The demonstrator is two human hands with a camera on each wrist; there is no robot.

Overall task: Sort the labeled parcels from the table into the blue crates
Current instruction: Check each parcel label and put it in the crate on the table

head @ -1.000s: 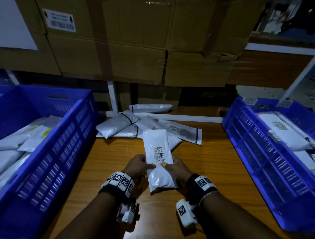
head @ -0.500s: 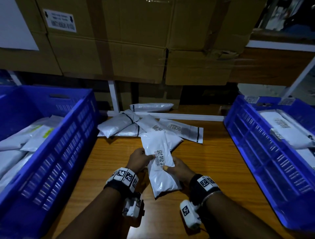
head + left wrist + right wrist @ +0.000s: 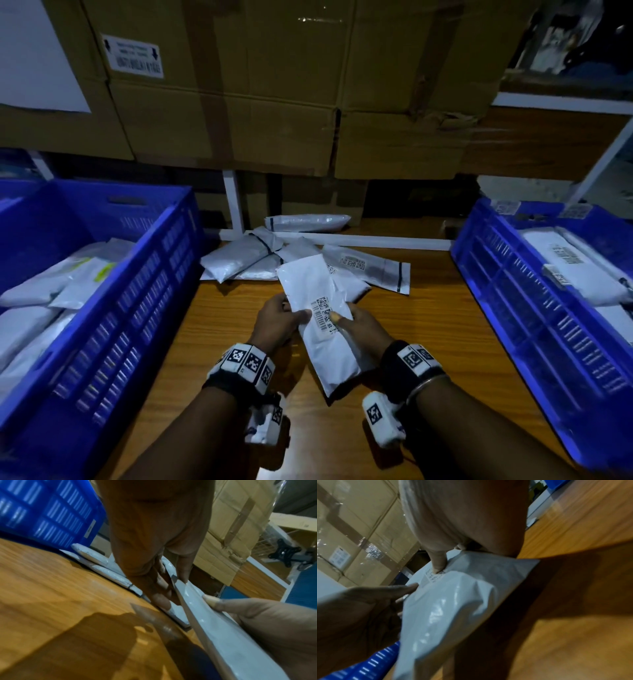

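Note:
Both hands hold one white labeled parcel (image 3: 323, 325) above the wooden table (image 3: 428, 335), tilted with its top toward the left. My left hand (image 3: 279, 320) pinches its left edge, thumb on top beside the barcode label (image 3: 323, 312). My right hand (image 3: 356, 325) grips the right edge, thumb on the label. The left wrist view shows the parcel (image 3: 223, 635) edge-on between the left fingers (image 3: 161, 599) and the right thumb (image 3: 212, 600). In the right wrist view the parcel (image 3: 453, 608) has the right thumb (image 3: 438, 563) pressing on its label. Several more parcels (image 3: 239, 260) lie at the table's back.
A blue crate (image 3: 137, 308) with several white parcels stands at the left, and another blue crate (image 3: 534, 308) with parcels stands at the right. Large cardboard boxes (image 3: 274, 102) sit on a shelf above the back of the table. A white frame rail (image 3: 359, 240) runs behind the pile.
The parcel has rotated from upright to tilted, its top swinging left. Both hands have kept their hold and moved slightly up and away with it.

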